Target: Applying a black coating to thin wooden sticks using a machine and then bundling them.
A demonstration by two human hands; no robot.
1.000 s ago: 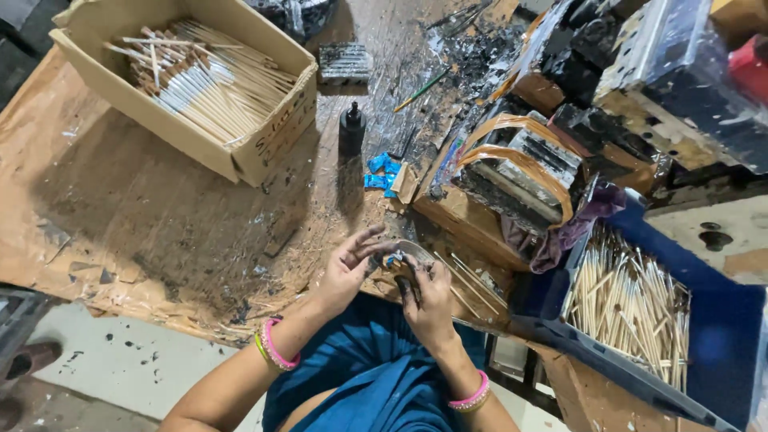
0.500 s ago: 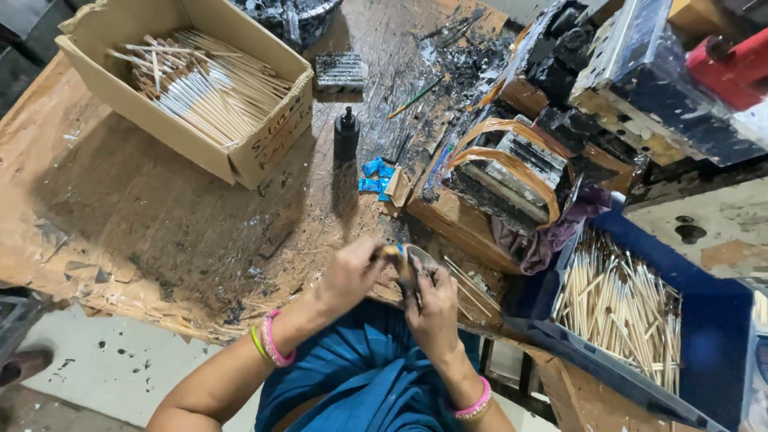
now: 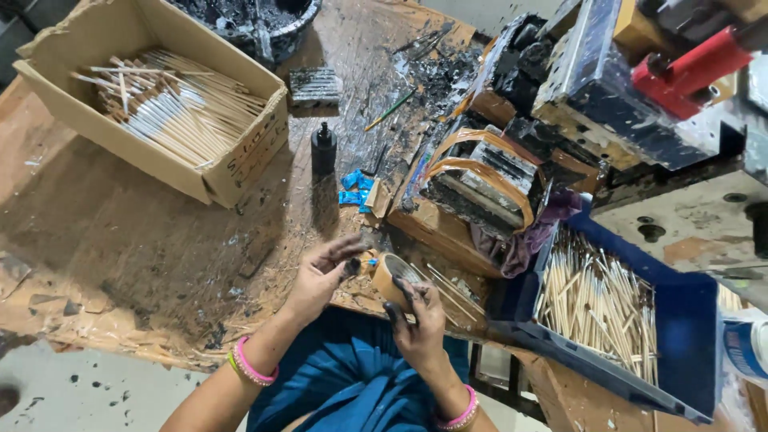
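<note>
I see an open cardboard box of thin wooden sticks [image 3: 172,112] on the stained, paint-spattered desk [image 3: 136,240], a small black bottle [image 3: 323,146] upright beside it, and a blue tray of more sticks [image 3: 608,308] to the right. At the desk's near edge, my right hand [image 3: 420,316], fingertips blackened, is closed around a roll of tan tape [image 3: 394,276]. My left hand [image 3: 320,272] has curled fingers at the roll's edge; I cannot tell whether its grip holds anything.

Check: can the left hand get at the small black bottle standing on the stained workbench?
Probably yes. The left hand is free, the small black bottle stands beyond it, and only blue wrappers lie beside that path.
</note>
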